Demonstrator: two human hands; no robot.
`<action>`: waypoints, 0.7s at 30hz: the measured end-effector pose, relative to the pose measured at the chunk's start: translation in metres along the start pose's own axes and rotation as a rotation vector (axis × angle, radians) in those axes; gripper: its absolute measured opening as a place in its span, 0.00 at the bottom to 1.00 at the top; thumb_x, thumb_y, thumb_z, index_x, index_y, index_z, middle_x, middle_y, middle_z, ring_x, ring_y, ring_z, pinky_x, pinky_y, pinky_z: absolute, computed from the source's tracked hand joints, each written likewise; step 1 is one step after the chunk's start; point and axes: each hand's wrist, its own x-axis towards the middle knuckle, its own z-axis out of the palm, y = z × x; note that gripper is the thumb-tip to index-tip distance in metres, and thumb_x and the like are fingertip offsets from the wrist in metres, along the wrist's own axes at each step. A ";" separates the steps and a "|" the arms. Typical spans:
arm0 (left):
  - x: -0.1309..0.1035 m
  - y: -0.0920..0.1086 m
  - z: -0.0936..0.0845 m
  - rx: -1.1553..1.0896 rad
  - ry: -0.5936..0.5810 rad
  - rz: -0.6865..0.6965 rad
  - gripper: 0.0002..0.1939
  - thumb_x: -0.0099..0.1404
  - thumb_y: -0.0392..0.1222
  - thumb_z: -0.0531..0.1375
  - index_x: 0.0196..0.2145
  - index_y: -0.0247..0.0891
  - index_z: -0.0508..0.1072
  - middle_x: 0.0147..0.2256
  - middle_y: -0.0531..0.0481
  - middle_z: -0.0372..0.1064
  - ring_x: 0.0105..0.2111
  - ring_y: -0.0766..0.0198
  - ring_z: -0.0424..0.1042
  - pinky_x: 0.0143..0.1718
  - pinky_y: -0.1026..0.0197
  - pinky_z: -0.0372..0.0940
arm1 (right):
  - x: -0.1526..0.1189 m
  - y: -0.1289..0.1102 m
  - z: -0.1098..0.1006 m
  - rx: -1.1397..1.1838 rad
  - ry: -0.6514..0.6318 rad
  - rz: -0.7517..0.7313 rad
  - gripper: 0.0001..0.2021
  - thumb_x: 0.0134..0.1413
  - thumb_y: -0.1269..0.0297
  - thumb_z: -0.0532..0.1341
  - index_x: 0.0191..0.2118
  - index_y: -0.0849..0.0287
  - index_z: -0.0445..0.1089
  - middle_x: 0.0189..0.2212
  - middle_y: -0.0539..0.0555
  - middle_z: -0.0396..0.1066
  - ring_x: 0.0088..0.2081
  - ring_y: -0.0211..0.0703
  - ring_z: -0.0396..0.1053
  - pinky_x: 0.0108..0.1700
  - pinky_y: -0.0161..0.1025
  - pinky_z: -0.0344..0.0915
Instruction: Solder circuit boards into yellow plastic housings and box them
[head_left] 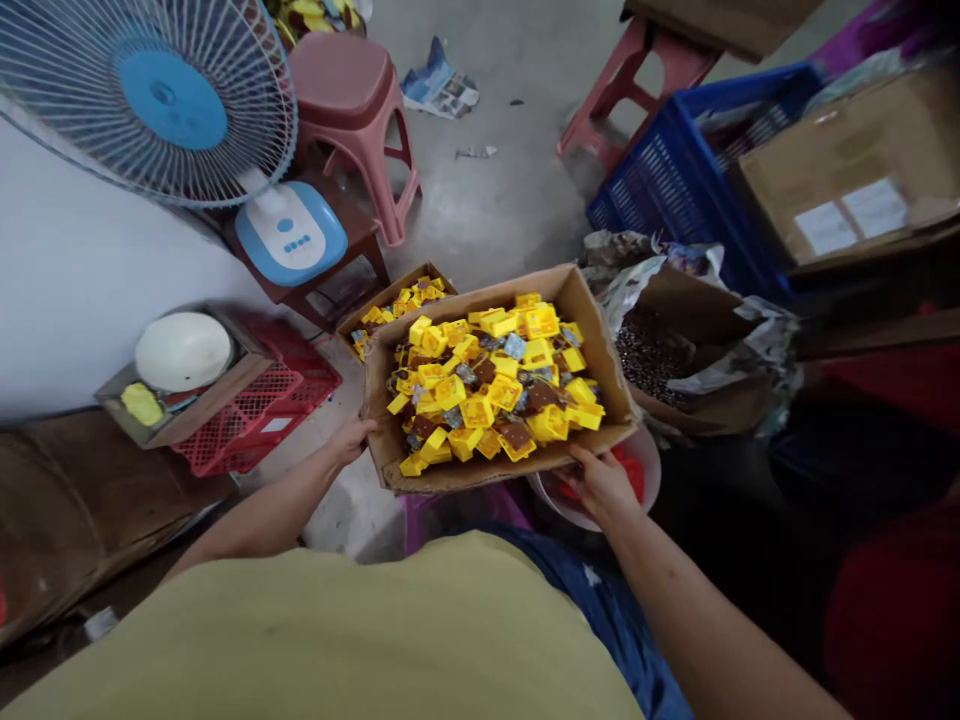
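Observation:
A cardboard box (386,430) full of yellow plastic pieces (480,410), mixed with brown and grey parts, is held up in front of my body. My left hand (354,438) grips its left side near the lower corner. At the lower right edge my right hand (600,482) holds the box, its fingers partly hidden underneath. Behind the held box, a second cardboard box (441,270) with similar yellow pieces is partly covered by it. Below my right hand is a round tub (651,478) with red items inside.
Left are a fan (172,95), a pink stool (341,85) and a red crate (259,400) beside a box with a white bowl (184,352). Right are a blue crate (660,165) and an open box of small dark parts (720,320). Scraps lie on the floor (510,200).

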 end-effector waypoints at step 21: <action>0.082 -0.011 -0.059 -0.343 0.358 -0.033 0.26 0.34 0.26 0.64 0.35 0.36 0.72 0.27 0.52 0.77 0.26 0.60 0.75 0.37 0.56 0.76 | 0.072 -0.052 0.194 -0.354 -0.157 -0.026 0.18 0.63 0.71 0.59 0.58 0.61 0.61 0.41 0.53 0.70 0.33 0.35 0.70 0.34 0.35 0.73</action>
